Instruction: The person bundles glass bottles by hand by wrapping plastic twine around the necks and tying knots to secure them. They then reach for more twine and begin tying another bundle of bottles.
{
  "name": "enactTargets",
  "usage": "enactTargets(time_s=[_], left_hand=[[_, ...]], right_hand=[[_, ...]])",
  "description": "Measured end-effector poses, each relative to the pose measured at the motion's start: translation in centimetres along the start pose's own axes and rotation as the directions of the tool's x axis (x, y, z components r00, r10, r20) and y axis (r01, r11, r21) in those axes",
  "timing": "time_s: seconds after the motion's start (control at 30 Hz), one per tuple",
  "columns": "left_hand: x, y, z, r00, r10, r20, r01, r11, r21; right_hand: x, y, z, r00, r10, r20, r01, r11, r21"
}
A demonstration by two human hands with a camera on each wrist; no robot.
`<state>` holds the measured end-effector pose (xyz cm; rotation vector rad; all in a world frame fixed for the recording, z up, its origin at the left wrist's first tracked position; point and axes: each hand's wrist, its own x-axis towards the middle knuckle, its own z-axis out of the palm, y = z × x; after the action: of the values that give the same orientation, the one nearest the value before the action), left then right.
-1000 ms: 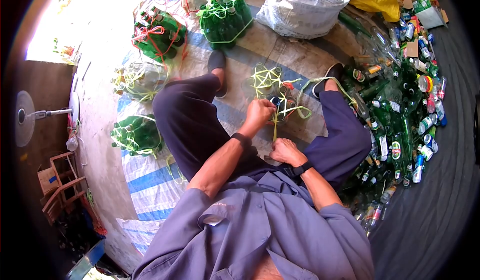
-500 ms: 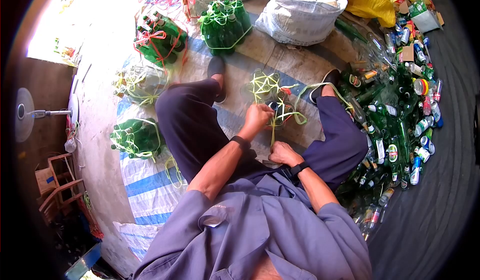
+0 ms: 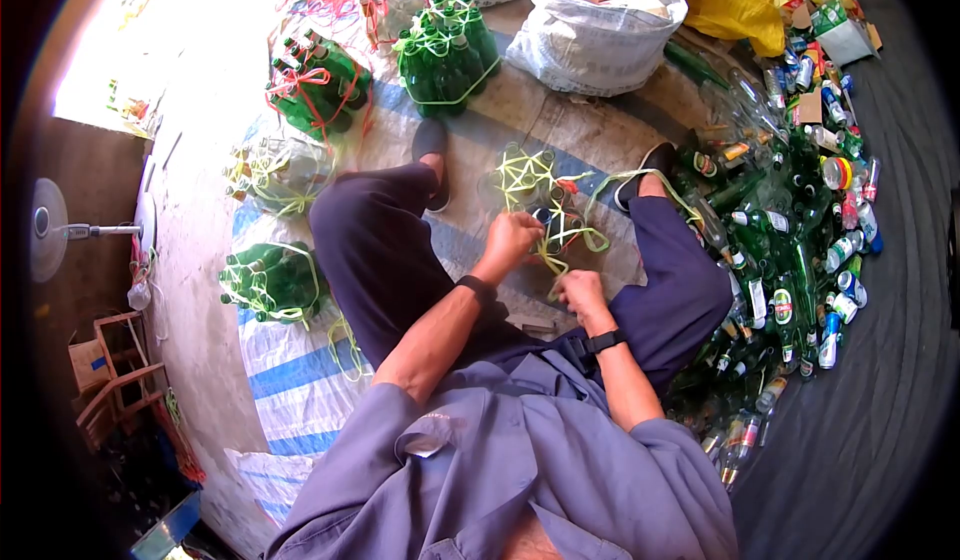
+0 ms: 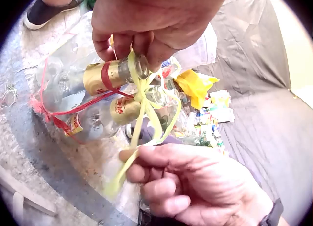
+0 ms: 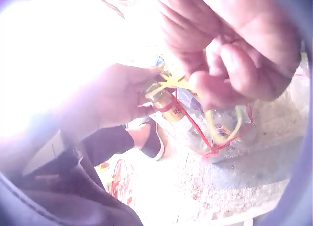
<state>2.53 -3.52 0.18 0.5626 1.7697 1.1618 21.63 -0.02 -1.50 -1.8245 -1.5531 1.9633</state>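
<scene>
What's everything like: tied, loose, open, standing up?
Clear glass bottles: tied together
Left hand: curled at one bottle's mouth
Right hand: pinching yellow-green strap
White woven sack: open, filled
Green bottles near sack: tied, upright
Piled green bottles: loose, lying
Fan: can't tell if spinning

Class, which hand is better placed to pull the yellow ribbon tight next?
Probably the right hand: its fingertips have the yellow ribbon, apart from the bottles, while the left hand holds a bottle neck.

We cannot read any text. We find print on the gold neck labels (image 4: 93, 80) illegibly blurred.
</scene>
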Motion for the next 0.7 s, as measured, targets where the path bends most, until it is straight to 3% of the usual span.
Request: enactTargets(time_s=[0.07,0.13,0.2,0.23,0.27,0.33,0.4,0.47,0.5,0.53,0.6,0.63,0.67,0.7], left_hand=[[0.3,-0.2,-0.1,0.994,-0.088,0.058,0.091,0.994,-0.058],[0.2,-0.2,-0.2,0.996,-0.069,0.049,0.071,0.997,-0.041],[0.0,-0.1,-0.3,0.998,-0.052,0.040,0.053,0.998,-0.025],[-0.1,0.0,-0.3,0.998,-0.045,0.041,0.046,0.999,-0.021],[-0.2,0.1,-0.3,0.998,-0.038,0.044,0.039,0.999,-0.017],[0.4,-0.8,-0.3,0.999,-0.002,0.046,0.001,1.000,0.018],[0.6,-1.3,-0.2,0.998,0.032,0.050,-0.034,0.998,0.054],[0.4,-1.3,-0.2,0.998,-0.004,0.056,0.006,1.000,-0.026],[0.3,-1.2,-0.1,0.998,-0.007,0.056,0.008,1.000,-0.026],[0.2,-0.9,-0.2,0.998,-0.016,0.058,0.018,0.999,-0.033],[-0.2,-0.3,-0.3,0.998,-0.026,0.060,0.029,0.999,-0.041],[-0.3,0.0,-0.3,0.998,-0.023,0.053,0.024,0.999,-0.024],[-0.4,0.3,-0.2,0.999,-0.018,0.046,0.018,1.000,-0.007],[-0.4,0.2,-0.1,0.999,-0.015,0.048,0.015,1.000,-0.007]], right_hand=[[2.0,1.0,-0.8,0.971,0.036,-0.238,0.037,0.954,0.297],[3.4,0.9,-1.8,0.914,0.175,-0.367,0.020,0.882,0.470],[6.2,2.2,-3.5,0.897,0.358,-0.257,-0.066,0.686,0.725],[6.6,2.2,-4.2,0.924,0.362,-0.119,-0.101,0.534,0.840],[7.3,2.1,-4.5,0.925,0.362,-0.120,-0.100,0.534,0.840],[8.1,0.8,-4.8,0.897,0.425,0.119,-0.283,0.345,0.895],[8.8,1.1,-4.5,0.913,0.382,0.143,-0.280,0.333,0.900],[10.8,2.7,-4.4,0.962,0.274,0.018,-0.107,0.314,0.943],[9.8,1.6,-4.3,0.950,0.298,-0.092,-0.022,0.359,0.933],[8.8,0.7,-4.0,0.950,0.300,-0.090,-0.025,0.359,0.933],[6.7,-1.4,-3.5,0.931,0.133,-0.340,0.202,0.587,0.784],[5.8,-2.2,-3.4,0.922,0.045,-0.384,0.261,0.660,0.705],[4.8,-3.1,-3.1,0.922,0.044,-0.385,0.263,0.659,0.704],[3.7,-4.1,-2.8,0.898,-0.117,-0.424,0.371,0.718,0.589]])
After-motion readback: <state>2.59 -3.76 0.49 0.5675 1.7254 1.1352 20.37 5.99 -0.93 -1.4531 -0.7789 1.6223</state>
